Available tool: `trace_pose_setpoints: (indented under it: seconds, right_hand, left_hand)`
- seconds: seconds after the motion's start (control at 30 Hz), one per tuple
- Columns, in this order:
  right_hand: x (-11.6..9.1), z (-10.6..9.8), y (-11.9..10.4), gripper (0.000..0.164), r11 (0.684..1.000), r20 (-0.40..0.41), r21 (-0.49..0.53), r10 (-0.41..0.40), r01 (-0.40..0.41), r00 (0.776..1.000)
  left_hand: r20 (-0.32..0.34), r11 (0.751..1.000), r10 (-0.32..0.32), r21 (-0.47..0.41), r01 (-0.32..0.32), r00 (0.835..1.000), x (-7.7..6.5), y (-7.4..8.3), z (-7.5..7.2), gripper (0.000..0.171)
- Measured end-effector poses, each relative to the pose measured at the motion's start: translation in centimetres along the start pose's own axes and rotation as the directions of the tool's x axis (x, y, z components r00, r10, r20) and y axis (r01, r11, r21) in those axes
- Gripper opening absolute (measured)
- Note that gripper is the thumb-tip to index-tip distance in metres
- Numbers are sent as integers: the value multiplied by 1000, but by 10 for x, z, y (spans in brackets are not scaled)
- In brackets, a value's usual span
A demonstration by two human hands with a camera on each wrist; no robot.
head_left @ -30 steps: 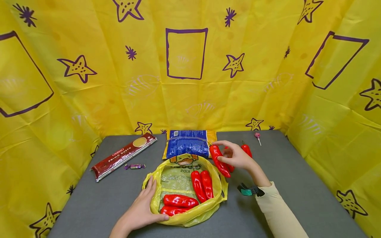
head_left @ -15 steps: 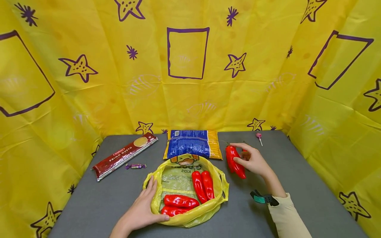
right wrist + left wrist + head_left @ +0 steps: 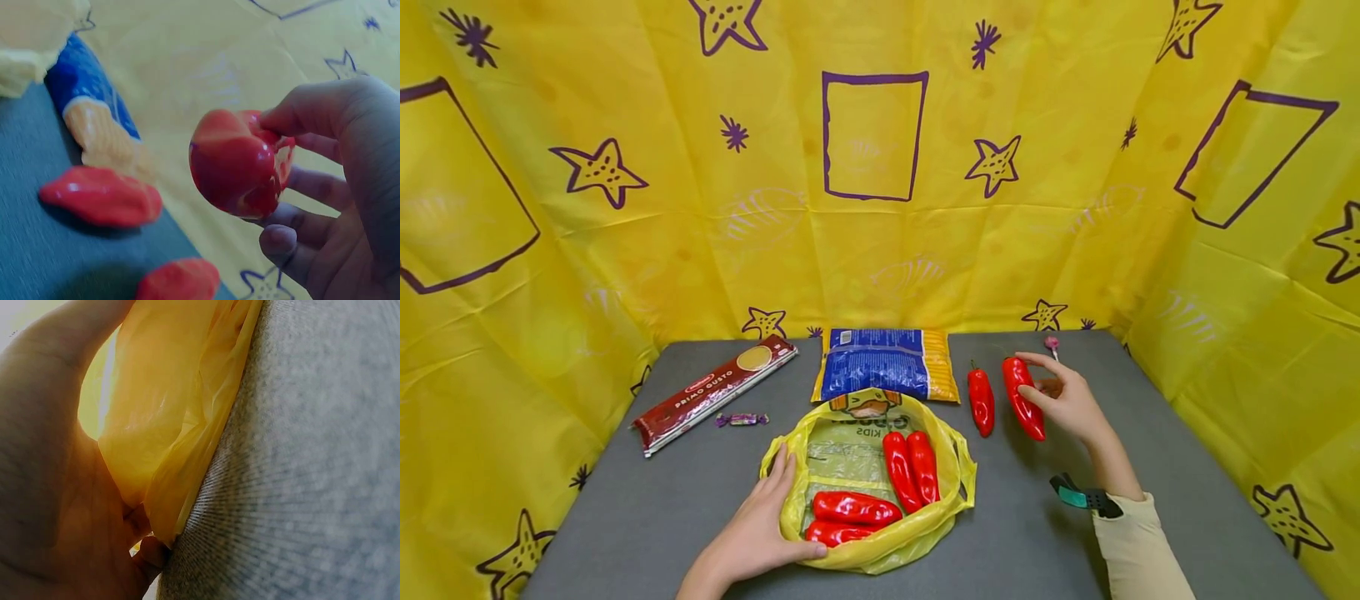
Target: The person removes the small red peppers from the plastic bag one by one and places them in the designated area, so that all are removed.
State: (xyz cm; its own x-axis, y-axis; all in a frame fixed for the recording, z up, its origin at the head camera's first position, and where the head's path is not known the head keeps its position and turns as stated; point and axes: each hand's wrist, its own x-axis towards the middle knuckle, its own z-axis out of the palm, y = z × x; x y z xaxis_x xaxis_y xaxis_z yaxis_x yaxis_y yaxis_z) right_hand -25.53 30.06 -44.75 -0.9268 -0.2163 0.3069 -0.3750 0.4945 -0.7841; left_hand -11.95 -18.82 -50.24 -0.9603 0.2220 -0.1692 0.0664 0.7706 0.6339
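On the right of the grey table [image 3: 625, 517], a red pepper [image 3: 1024, 398] hangs in the right hand [image 3: 1067, 404], thumb and fingers curled round it, stem end away from the person and tip toward them. Its long axis runs nearly parallel to the second pepper [image 3: 981, 402], which lies on the table just to its left, apart from it. The yellow bag [image 3: 868, 542], with four peppers inside, sits further left and nearer the person. The left hand [image 3: 752, 529] pinches the bag's near rim. A blue packet [image 3: 883, 362] lies behind the bag.
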Motion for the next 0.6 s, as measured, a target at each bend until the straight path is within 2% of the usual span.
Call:
trace_pose_setpoints:
  seconds: [0.2, 0.27, 0.37, 0.47, 0.6]
  right_hand:
    - [-3, -18, 29, 55, 995, -93, -33, 92, -95, 991]
    - [-4, -23, 38, 56, 986, -143, -51, 150, -159, 978]
    - [-7, -29, 49, 56, 961, -210, -52, 256, -272, 944]
    - [-11, -31, 59, 58, 934, -226, -44, 337, -355, 914]
    - [-15, -30, 71, 59, 920, -216, -40, 373, -390, 902]
  left_hand:
    - [-8, 1000, 9, 6, -9, 1000, 1, -1, 1, 145]
    - [-9, 1000, 9, 3, -9, 1000, 2, 0, 1, 146]
    - [-8, 1000, 5, 2, -5, 1000, 2, -1, 0, 146]
    - [-12, 1000, 7, 1, -7, 1000, 1, -1, 0, 146]
    - [-8, 1000, 18, 8, -18, 1000, -1, -1, 0, 146]
